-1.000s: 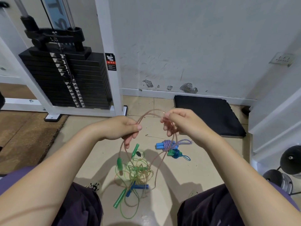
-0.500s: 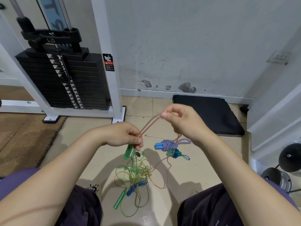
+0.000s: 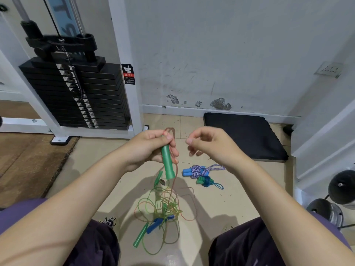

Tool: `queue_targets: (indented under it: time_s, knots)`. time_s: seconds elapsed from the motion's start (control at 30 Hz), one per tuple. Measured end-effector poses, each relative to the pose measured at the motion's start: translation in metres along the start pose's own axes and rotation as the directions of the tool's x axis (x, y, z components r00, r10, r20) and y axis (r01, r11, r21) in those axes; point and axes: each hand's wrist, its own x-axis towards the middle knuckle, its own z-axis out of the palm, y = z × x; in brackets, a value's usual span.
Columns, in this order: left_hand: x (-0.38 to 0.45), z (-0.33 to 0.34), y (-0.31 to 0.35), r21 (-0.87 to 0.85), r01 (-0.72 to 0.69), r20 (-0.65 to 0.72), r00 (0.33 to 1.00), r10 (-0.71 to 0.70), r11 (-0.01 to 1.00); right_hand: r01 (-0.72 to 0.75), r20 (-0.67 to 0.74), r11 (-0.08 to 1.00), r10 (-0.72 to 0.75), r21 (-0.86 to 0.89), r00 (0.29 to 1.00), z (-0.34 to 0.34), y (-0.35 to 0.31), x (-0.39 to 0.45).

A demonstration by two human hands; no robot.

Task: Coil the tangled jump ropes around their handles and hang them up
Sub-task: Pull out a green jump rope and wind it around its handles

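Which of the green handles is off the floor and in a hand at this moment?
The upright green handle that the left hand grips, with brown cord looped over its top. The other long green handle lies flat on the floor at the tangled pile's edge.

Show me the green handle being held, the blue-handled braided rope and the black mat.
green handle (image 3: 167, 162), head view, middle of its shaft
blue-handled braided rope (image 3: 197, 171), head view, its knotted bundle
black mat (image 3: 244, 137), head view, its top face

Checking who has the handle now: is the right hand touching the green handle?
Apart. The head view shows bare floor between the right hand, its fingers curled on nothing, and the green handle, which the left hand grips.
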Motion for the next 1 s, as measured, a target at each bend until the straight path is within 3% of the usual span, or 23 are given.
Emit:
queue_targets:
  time_s: [0.13,0.27,0.4,0.53,0.67,0.8,0.9,1.0]
  knots:
    - [-0.002,0.001,0.007,-0.261,-0.068,-0.045,0.997,0.059,0.963,-0.046,0.254,0.998,0.054,-0.037,0.966,0.002,-0.009,-0.009]
    - [-0.001,0.001,0.009,-0.324,-0.111,-0.112,0.991,0.078,0.940,-0.035,0.306,0.999,0.046,-0.042,0.951,-0.001,-0.010,-0.010]
    - [-0.001,0.001,0.006,-0.306,-0.098,-0.072,0.994,0.079,0.947,-0.040,0.333,0.998,0.053,-0.045,0.942,0.004,-0.007,-0.009]
    - [0.002,0.000,0.003,-0.185,-0.082,-0.082,0.994,0.068,0.979,-0.016,0.336,1.000,0.016,-0.004,0.942,0.003,-0.006,-0.009]
    - [0.002,-0.001,0.000,-0.044,-0.064,-0.058,0.996,0.062,0.997,0.011,0.226,0.985,-0.050,0.170,0.973,-0.001,-0.005,-0.005]
    - [-0.004,0.008,-0.003,0.267,0.022,0.011,1.000,-0.025,0.964,0.049,0.141,0.931,-0.107,0.362,0.984,0.000,-0.008,-0.004]
    - [-0.006,0.018,-0.005,0.421,0.046,-0.058,0.998,-0.024,0.906,0.086,0.084,0.892,-0.138,0.444,0.987,0.000,-0.011,-0.004]
    - [-0.004,0.015,-0.007,0.385,0.039,-0.171,0.985,0.030,0.922,0.094,0.041,0.920,-0.118,0.380,0.992,0.000,-0.009,-0.002]
